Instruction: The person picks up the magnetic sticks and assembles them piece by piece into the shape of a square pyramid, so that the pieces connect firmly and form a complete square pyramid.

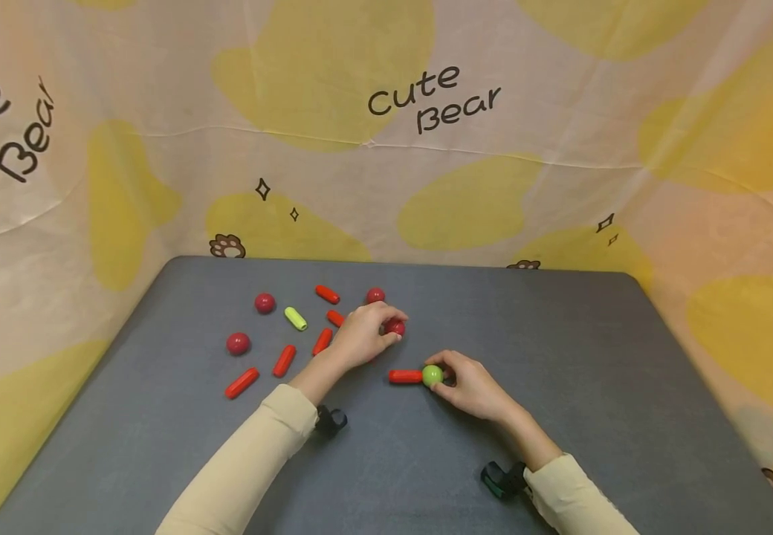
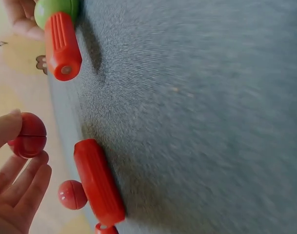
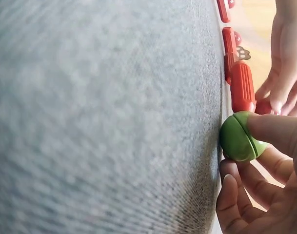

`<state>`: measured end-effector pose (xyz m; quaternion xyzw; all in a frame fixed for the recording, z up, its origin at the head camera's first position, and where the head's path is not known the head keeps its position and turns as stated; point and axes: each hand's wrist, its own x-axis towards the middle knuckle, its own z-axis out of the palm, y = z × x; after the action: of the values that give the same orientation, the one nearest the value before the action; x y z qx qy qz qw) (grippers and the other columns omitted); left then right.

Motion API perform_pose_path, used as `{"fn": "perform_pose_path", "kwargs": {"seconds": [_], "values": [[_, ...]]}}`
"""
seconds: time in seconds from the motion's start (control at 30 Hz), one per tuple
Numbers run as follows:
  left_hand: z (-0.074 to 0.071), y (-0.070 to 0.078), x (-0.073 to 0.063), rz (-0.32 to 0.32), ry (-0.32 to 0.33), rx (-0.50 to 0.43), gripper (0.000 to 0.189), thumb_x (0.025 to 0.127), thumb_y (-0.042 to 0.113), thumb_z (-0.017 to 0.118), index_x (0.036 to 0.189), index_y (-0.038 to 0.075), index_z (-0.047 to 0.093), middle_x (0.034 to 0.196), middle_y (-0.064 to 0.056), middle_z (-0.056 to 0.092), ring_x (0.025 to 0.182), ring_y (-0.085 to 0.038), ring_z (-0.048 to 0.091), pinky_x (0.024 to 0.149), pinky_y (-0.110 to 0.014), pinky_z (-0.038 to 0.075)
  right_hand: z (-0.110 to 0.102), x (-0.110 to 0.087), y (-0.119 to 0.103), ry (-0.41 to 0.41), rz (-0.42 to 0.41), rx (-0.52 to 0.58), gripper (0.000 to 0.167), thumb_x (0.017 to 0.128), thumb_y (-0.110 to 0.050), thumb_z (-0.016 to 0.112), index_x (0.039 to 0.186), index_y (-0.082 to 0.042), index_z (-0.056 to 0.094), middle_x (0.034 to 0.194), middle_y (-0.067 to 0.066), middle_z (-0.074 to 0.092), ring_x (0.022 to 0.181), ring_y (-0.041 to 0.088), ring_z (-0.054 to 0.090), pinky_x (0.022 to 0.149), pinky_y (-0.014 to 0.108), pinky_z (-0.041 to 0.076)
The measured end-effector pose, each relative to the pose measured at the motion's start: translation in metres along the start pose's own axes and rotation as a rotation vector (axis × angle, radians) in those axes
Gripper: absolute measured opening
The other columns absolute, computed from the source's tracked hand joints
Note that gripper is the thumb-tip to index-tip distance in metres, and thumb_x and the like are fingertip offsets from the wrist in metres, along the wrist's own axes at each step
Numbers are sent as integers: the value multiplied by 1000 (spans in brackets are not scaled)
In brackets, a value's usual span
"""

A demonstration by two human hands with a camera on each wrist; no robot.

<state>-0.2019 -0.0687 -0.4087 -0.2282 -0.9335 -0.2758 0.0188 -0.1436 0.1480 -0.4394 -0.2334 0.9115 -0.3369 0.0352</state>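
A red ball with a groove round it is pinched between the thumb and fingers of my left hand; the left wrist view shows this ball close. To the right and nearer, my right hand holds a green grooved ball by thumb and fingertips. A ridged red rod meets the green ball end-on and points left. In the right wrist view the rod and green ball line up. The rod's free end has a small round magnet-like spot.
Left of my hands lie several red rods and a yellow-green rod. Loose red balls sit among them, one red ball just beyond my left hand. A patterned cloth hangs behind the grey table.
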Motion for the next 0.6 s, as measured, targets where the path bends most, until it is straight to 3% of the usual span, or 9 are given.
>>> {"fn": "perform_pose_path", "kwargs": {"seconds": [0.3,0.6], "values": [[-9,-1,-32,13,2,-13,32,77,18,74,107,12,67,97,2,62,81,-11,56,71,-27,48,-1,1,0,-2,7,-5,29,79,-12,71,107,-12,62,98,-2,62,83,10,56,74,29,47],[-5,-5,-56,32,-27,-25,27,76,17,74,102,13,68,93,5,61,79,-9,55,70,-27,46,-1,1,1,-4,3,-2,29,80,-12,70,108,-12,61,100,-1,62,83,10,56,74,28,47]]}}
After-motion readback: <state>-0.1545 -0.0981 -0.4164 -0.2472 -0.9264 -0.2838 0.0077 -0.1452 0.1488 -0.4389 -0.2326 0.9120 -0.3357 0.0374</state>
